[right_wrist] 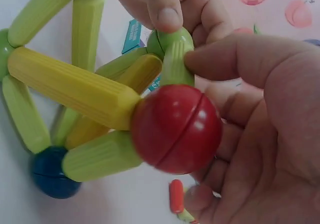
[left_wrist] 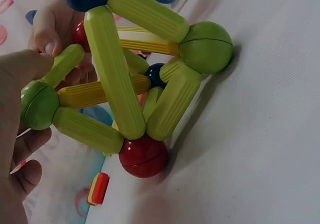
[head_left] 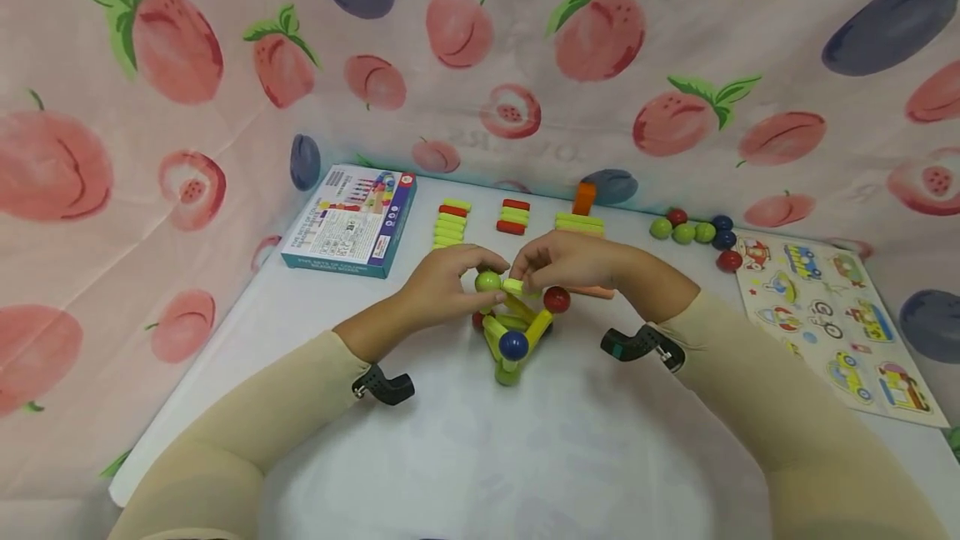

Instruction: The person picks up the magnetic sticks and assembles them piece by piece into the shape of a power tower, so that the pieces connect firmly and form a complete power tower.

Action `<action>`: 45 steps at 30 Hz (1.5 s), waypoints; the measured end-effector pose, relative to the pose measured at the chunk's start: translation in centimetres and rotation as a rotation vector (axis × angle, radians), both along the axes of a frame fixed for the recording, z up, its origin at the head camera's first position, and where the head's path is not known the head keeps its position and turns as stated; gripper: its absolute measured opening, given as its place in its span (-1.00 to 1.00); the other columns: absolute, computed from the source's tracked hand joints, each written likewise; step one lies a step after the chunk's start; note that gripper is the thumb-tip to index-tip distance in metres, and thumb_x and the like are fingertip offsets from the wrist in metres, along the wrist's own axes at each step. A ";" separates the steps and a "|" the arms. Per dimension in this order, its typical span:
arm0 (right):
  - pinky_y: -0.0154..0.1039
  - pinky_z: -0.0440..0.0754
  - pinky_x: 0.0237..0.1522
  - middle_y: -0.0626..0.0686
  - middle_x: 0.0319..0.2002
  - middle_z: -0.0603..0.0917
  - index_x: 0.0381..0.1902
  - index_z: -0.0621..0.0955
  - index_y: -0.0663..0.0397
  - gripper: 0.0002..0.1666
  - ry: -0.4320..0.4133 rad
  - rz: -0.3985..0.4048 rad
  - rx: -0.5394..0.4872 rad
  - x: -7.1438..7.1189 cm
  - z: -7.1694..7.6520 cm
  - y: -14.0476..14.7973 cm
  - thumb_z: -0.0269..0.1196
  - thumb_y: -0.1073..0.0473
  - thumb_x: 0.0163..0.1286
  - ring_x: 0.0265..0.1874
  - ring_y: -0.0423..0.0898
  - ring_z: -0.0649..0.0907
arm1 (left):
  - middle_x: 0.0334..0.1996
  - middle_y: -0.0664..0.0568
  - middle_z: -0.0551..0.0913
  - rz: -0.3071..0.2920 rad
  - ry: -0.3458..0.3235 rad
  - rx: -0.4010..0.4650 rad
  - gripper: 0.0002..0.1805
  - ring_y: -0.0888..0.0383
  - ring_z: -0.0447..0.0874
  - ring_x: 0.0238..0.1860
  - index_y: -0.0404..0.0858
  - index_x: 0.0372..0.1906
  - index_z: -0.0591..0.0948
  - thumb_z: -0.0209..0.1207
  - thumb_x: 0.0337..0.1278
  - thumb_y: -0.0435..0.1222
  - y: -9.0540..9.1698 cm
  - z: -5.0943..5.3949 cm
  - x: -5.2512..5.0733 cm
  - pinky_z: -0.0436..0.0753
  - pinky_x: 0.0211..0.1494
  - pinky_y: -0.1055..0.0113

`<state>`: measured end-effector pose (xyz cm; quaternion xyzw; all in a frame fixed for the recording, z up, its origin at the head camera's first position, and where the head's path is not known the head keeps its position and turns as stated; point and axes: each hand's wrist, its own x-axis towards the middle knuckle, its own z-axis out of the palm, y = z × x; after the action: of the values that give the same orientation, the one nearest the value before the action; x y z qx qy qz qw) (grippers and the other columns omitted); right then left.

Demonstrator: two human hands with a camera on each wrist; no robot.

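A frame of magnetic rods and balls stands on the white table between the two hands. My left hand holds the light green ball at its upper left corner. With thumb and fingers, my right hand pinches a short yellow-green rod that meets this ball. Beside the right fingers is a red ball; whether the rod touches it I cannot tell. Nearest the person are a blue ball and, below it, another green ball. A further red ball rests low in the frame.
Behind the hands lie rows of yellow-green and red rods, with an orange block near them. Loose balls sit at the back right, next to a picture sheet. A toy box lies at the back left.
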<state>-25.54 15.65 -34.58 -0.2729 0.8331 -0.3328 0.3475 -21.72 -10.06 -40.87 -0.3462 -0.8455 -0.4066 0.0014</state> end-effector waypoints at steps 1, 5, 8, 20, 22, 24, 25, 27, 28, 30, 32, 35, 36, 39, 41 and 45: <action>-0.15 0.67 0.05 0.04 -0.20 0.74 0.06 0.75 0.07 -0.75 -0.012 -0.021 -0.012 0.2 -0.2 0.1 0.33 0.17 0.48 -0.09 0.01 0.65 | 0.07 0.21 0.77 -0.003 0.028 -0.014 -0.62 0.26 0.65 0.16 -0.05 0.16 0.75 0.47 0.30 -0.07 0.2 0.0 0.0 0.65 0.28 0.11; -0.18 0.68 -0.06 0.13 -0.15 0.75 0.04 0.74 0.12 -0.74 -0.068 -0.070 -0.073 0.6 -0.8 -0.1 0.33 0.15 0.48 -0.16 0.03 0.66 | -0.01 0.21 0.80 -0.020 0.137 -0.034 -0.66 0.23 0.70 0.11 -0.10 0.09 0.80 0.51 0.27 -0.12 0.3 0.0 0.1 0.65 0.21 0.24; -0.14 0.68 -0.04 0.19 -0.07 0.75 0.07 0.73 0.11 -0.71 -0.079 -0.091 -0.094 0.7 -0.9 -0.2 0.32 0.09 0.51 -0.14 0.05 0.66 | -0.06 0.20 0.82 -0.027 0.196 -0.035 -0.70 0.21 0.72 0.06 -0.12 0.02 0.82 0.53 0.24 -0.16 0.3 -0.1 0.1 0.62 0.21 0.22; -0.13 0.64 0.00 0.04 -0.03 0.76 0.18 0.73 0.05 -0.64 0.092 -0.254 -0.241 3.9 -4.1 3.4 0.41 0.10 0.50 -0.03 0.09 0.62 | 0.01 0.23 0.71 0.023 0.073 -0.046 -0.45 0.21 0.61 0.00 -0.03 0.21 0.70 0.55 0.13 -0.01 -1.8 -0.1 -0.3 0.71 0.07 0.02; -0.19 0.60 -0.11 0.02 -0.06 0.75 0.15 0.76 0.00 -0.67 0.151 -0.289 -0.265 4.5 -4.5 3.2 0.43 0.08 0.49 -0.08 0.09 0.58 | -0.03 0.25 0.71 0.015 0.080 -0.031 -0.50 0.21 0.60 -0.05 -0.04 0.17 0.73 0.56 0.14 -0.05 -2.2 -0.3 -0.3 0.71 0.01 0.01; -0.19 0.55 -0.15 0.01 -0.08 0.74 0.12 0.77 -0.01 -0.70 0.189 -0.314 -0.280 4.8 -4.7 3.0 0.43 0.10 0.49 -0.09 0.09 0.55 | -0.03 0.25 0.72 -0.007 0.088 -0.017 -0.54 0.22 0.59 -0.06 -0.05 0.15 0.75 0.55 0.17 -0.07 -2.3 -0.5 -0.4 0.71 -0.01 0.01; -0.18 0.53 -0.14 0.01 -0.09 0.74 0.12 0.77 -0.01 -0.71 0.195 -0.326 -0.284 5.0 -4.8 2.9 0.43 0.10 0.48 -0.09 0.08 0.55 | -0.03 0.24 0.72 -0.017 0.092 -0.011 -0.55 0.23 0.59 -0.07 -0.05 0.15 0.75 0.55 0.18 -0.07 -2.3 -0.6 -0.4 0.71 -0.01 0.02; -0.15 0.52 -0.11 0.02 -0.08 0.73 0.12 0.77 0.00 -0.70 0.196 -0.339 -0.291 5.0 -5.0 2.9 0.42 0.11 0.49 -0.07 0.08 0.55 | -0.02 0.23 0.73 -0.026 0.089 -0.002 -0.56 0.24 0.59 -0.06 -0.05 0.16 0.75 0.54 0.20 -0.07 -2.3 -0.7 -0.4 0.71 0.00 0.00; -0.14 0.52 -0.09 0.02 -0.07 0.73 0.14 0.77 0.00 -0.68 0.197 -0.343 -0.292 5.1 -5.1 3.0 0.42 0.10 0.49 -0.05 0.07 0.55 | -0.01 0.23 0.73 -0.027 0.082 0.000 -0.55 0.23 0.59 -0.06 -0.05 0.16 0.75 0.55 0.20 -0.07 -2.3 -0.8 -0.4 0.72 0.01 -0.01; -0.13 0.55 -0.06 0.03 0.00 0.73 0.23 0.73 0.01 -0.61 0.194 -0.353 -0.300 5.2 -5.4 3.1 0.40 0.07 0.51 -0.01 0.07 0.55 | 0.03 0.21 0.73 -0.034 0.043 -0.002 -0.51 0.21 0.60 0.00 -0.05 0.23 0.72 0.52 0.22 -0.10 -2.3 -0.8 -0.4 0.72 0.06 -0.03; -0.14 0.59 -0.02 0.06 0.11 0.70 0.35 0.65 0.04 -0.50 0.191 -0.376 -0.312 5.6 -5.8 3.4 0.38 0.09 0.52 0.03 0.08 0.56 | 0.12 0.19 0.71 -0.060 -0.039 -0.019 -0.43 0.19 0.60 0.11 -0.03 0.37 0.64 0.46 0.28 -0.13 -2.2 -1.0 -0.5 0.69 0.16 -0.05; -0.14 0.65 -0.06 0.09 0.20 0.66 0.47 0.54 0.06 -0.35 0.174 -0.434 -0.269 6.7 -6.6 4.3 0.39 0.17 0.46 0.01 0.10 0.57 | 0.24 0.13 0.67 -0.112 -0.202 -0.052 -0.37 0.15 0.58 0.22 -0.03 0.50 0.52 0.34 0.34 -0.22 -2.0 -1.7 -0.6 0.65 0.26 -0.02; -0.15 0.65 -0.08 0.09 0.18 0.67 0.44 0.55 0.07 -0.35 0.173 -0.448 -0.226 7.1 -7.0 4.6 0.42 0.19 0.42 -0.02 0.09 0.58 | 0.23 0.13 0.68 -0.121 -0.243 -0.079 -0.40 0.16 0.59 0.21 -0.04 0.47 0.54 0.32 0.36 -0.23 -1.9 -2.1 -0.6 0.65 0.25 0.03; -0.18 0.64 -0.19 0.02 0.00 0.71 0.31 0.63 0.07 -0.41 0.174 -0.463 -0.066 8.3 -8.0 4.8 0.49 0.15 0.33 -0.16 0.02 0.60 | 0.10 0.16 0.74 -0.113 -0.258 -0.173 -0.64 0.22 0.66 0.07 -0.08 0.25 0.67 0.32 0.42 -0.24 -1.8 -3.2 -0.2 0.67 0.16 0.20; -0.19 0.65 -0.22 -0.03 -0.14 0.72 0.17 0.71 0.05 -0.53 0.194 -0.469 -0.007 8.7 -8.6 4.4 0.51 0.10 0.33 -0.21 -0.03 0.62 | -0.06 0.23 0.77 -0.085 -0.215 -0.234 -0.80 0.27 0.68 -0.06 -0.05 0.05 0.73 0.38 0.41 -0.21 -1.9 -3.5 0.4 0.68 0.05 0.28; -0.17 0.69 -0.20 -0.02 -0.24 0.74 0.02 0.75 0.05 -0.75 0.224 -0.512 -0.058 8.1 -9.6 3.4 0.43 0.15 0.43 -0.25 -0.02 0.65 | -0.34 0.30 0.70 -0.059 -0.137 -0.296 -0.79 0.28 0.59 -0.31 -0.01 -0.13 0.75 0.50 0.26 -0.07 -1.9 -3.6 2.5 0.62 -0.20 0.30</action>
<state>-17.45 19.01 -44.17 -0.0985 0.8983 -0.4011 0.1501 -19.19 -11.93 -44.48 -0.3385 -0.8838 -0.3001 -0.1192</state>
